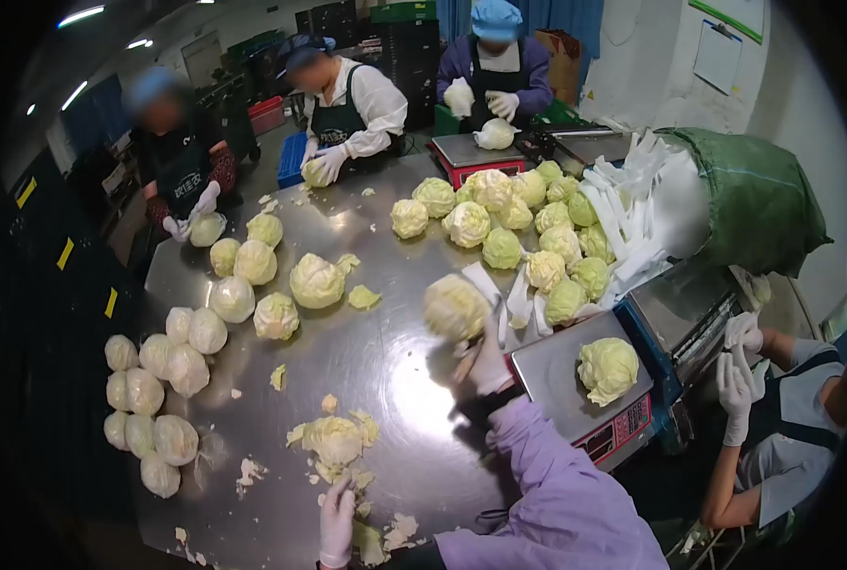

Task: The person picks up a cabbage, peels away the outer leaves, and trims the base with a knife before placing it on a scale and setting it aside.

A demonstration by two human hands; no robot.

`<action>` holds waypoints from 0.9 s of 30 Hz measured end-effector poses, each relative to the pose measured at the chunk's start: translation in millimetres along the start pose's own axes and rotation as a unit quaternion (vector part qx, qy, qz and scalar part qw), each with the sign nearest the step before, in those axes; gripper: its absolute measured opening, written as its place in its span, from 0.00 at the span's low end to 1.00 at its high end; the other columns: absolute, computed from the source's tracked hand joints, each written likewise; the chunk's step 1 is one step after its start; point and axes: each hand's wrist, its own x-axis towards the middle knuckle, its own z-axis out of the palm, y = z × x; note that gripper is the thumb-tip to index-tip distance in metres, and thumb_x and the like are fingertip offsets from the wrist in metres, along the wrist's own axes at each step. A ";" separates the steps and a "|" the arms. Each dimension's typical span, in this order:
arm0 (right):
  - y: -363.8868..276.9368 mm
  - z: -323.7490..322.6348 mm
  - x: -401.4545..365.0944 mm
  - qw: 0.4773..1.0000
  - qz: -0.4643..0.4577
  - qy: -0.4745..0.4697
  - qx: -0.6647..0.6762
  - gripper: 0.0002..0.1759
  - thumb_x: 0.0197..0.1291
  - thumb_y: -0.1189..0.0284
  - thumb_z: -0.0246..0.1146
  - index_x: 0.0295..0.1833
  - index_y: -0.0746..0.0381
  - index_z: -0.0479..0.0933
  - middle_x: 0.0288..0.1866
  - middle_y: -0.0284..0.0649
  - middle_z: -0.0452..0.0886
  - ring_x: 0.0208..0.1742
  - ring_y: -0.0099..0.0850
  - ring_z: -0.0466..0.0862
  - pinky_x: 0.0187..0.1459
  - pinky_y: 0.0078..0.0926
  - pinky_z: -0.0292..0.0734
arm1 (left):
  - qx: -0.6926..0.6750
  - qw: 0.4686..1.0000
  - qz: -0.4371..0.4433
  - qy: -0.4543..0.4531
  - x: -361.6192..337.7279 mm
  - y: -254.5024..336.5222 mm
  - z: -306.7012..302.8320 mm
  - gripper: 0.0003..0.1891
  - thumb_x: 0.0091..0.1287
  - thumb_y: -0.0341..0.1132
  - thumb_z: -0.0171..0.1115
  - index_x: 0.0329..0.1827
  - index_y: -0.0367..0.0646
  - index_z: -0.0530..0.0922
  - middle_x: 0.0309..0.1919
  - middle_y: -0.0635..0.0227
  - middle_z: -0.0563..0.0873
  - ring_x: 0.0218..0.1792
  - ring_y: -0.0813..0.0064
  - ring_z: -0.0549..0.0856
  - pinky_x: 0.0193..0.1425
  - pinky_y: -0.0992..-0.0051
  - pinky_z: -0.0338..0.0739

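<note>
My right hand [487,361], white-gloved below a lilac sleeve, grips a cabbage [455,308] from its near side. Both are smeared by motion above the steel table, left of a scale [537,366]. Another cabbage [608,370] sits on that scale's plate. Low in the view, my left hand [337,522] rests with fingers stretched out and nothing visible in it. Just beyond its fingertips lies a pile of loose cabbage leaves [333,441], with more torn leaves [368,543] beside it.
Wrapped cabbages [175,439] cluster at the left edge. Unwrapped cabbages [467,224] are heaped at the back right, by white netting [632,204] and a green sack [751,195]. A second scale [476,157] stands at the back. Several co-workers surround the steel table [348,237].
</note>
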 end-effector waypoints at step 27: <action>108.5 121.1 166.5 0.864 -0.042 -0.208 -0.456 0.34 0.55 0.60 0.71 0.63 0.65 0.71 0.40 0.38 0.79 0.24 0.21 0.77 0.24 0.17 0.71 | 0.661 0.742 0.114 0.007 91.1 -63.9 12.7 0.54 0.43 0.78 0.60 0.71 0.54 0.67 0.75 0.55 0.56 0.76 0.43 0.45 0.73 0.37 0.34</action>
